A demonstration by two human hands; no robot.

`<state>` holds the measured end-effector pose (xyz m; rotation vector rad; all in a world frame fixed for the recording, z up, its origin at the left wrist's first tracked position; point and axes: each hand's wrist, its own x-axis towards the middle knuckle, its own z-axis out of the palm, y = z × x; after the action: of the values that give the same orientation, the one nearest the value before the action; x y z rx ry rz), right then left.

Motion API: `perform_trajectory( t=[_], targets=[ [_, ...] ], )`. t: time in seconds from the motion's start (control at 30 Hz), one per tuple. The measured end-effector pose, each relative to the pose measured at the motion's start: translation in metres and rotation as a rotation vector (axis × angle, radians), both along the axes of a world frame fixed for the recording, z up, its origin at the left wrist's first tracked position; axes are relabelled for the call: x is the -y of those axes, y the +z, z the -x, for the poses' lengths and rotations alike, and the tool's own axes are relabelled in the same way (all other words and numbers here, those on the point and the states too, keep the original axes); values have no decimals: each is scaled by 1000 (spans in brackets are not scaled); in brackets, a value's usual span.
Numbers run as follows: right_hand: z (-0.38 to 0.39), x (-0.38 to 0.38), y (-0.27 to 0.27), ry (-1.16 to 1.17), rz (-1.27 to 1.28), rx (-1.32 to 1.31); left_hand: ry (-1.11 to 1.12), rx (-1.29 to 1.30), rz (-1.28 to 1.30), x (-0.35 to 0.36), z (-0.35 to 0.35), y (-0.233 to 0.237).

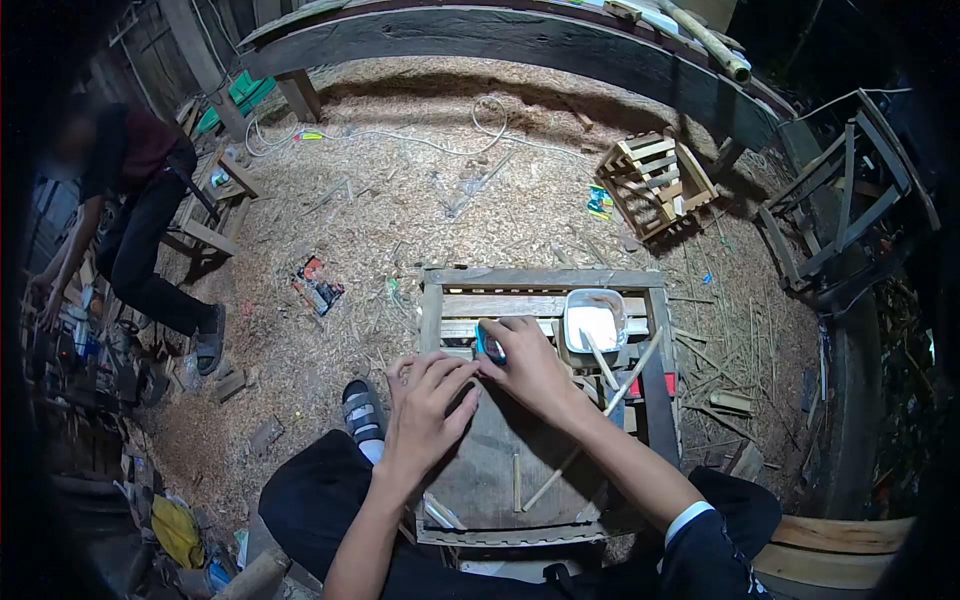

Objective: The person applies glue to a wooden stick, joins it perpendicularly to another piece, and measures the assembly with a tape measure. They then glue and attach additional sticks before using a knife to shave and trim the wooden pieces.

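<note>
In the head view, my right hand (pixel 527 367) is closed around a small blue-and-black rounded object (pixel 489 342), partly hidden by the fingers. My left hand (pixel 430 400) is just to its left, fingers bent and thumb apart, with its index fingertip by my right thumb. Both hands are over a low wooden frame bench (pixel 545 279) with a dark board (pixel 500 440) set in it. Beyond my right wrist stands a white tub (pixel 592 325) with a stick (pixel 600 360) leaning in it. A thin wooden strip (pixel 517 483) lies on the board.
Wood shavings (pixel 400 200) cover the floor. A slatted wooden crate (pixel 655 185) and a wooden chair frame (pixel 850 190) are at the right. An orange-and-black packet (pixel 318 285) lies left of the bench. Another person (pixel 140 220) bends at far left. A long wooden beam (pixel 500 40) crosses the back.
</note>
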<state>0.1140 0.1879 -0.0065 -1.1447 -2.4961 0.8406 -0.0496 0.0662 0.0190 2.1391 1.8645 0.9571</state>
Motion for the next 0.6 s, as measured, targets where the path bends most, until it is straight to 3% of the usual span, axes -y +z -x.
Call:
perform_trajectory(
  t=[0.17,0.33,0.53,0.6],
  targets=[
    [-25,32,46,15,-195,-316,1,71,-75,7,-6,8],
    [-83,74,93,119,-138,-320,-201,-7,-236,31,-16,21],
    [-137,115,100,213,291,-334,-342,-28,-231,77,-42,21],
    [-145,125,86,231,297,-320,-398,-1,-214,91,-54,16]
  ],
)
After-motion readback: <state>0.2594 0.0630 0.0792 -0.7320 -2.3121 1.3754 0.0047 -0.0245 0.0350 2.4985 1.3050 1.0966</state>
